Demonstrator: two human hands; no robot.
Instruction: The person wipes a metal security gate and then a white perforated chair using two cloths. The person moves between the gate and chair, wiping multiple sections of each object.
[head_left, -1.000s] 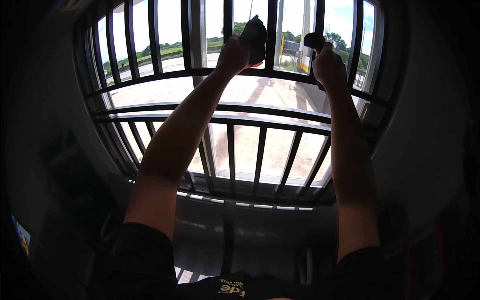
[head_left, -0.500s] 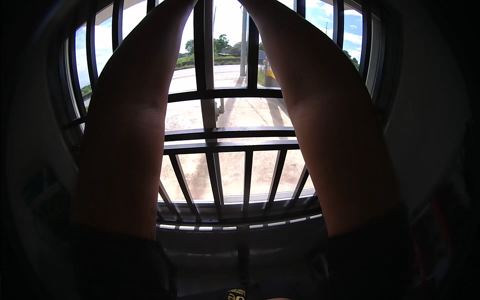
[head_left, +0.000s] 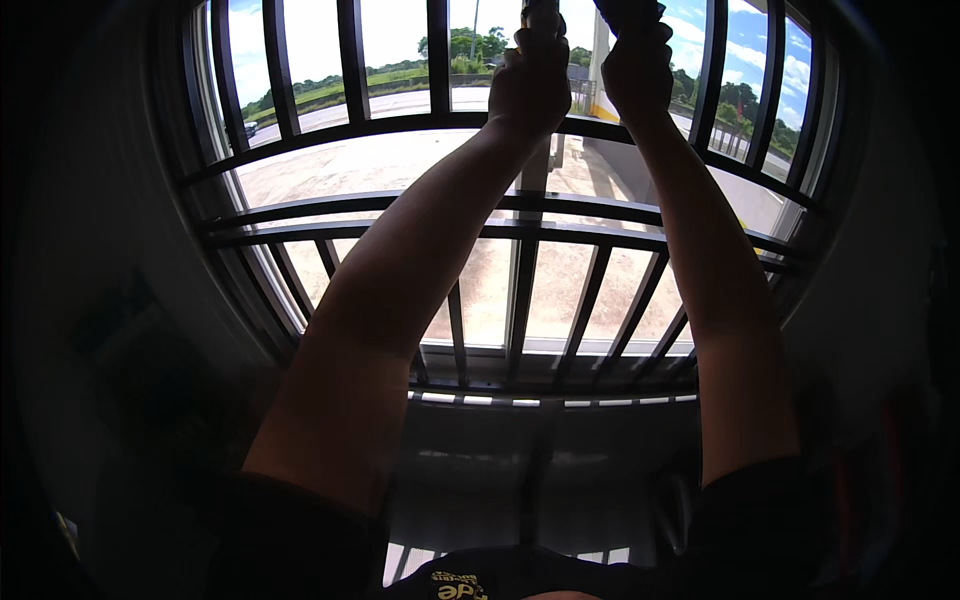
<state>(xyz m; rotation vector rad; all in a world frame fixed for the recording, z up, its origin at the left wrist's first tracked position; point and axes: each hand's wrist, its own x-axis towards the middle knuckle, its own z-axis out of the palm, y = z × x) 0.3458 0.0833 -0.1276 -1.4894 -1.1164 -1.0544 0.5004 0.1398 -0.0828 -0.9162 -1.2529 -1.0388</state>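
Both my arms stretch up in front of a window with a dark metal grille (head_left: 440, 122). My left hand (head_left: 530, 88) is raised near the top of the view, its fingers closed round a dark object (head_left: 541, 14) that the upper edge cuts off. Close to its right, my right hand (head_left: 638, 75) is closed too, with another dark shape (head_left: 628, 12) at its top. Backlight hides the kind of either thing, and I cannot tell whether the two are joined. Both fists overlap the upright bars from this angle; whether they touch them is unclear.
Horizontal rails (head_left: 590, 204) cross the grille at mid-height, with slimmer bars below. Beneath it is a dark panel (head_left: 460, 480). Outside lie sunlit paving (head_left: 330, 165), a road and trees. Pale wall (head_left: 850, 300) flanks the window on the right.
Both hands have come into view at the top; before, only forearms showed. The view has shifted, and my arms now lean toward the upper right, with more of the grille showing on the left.
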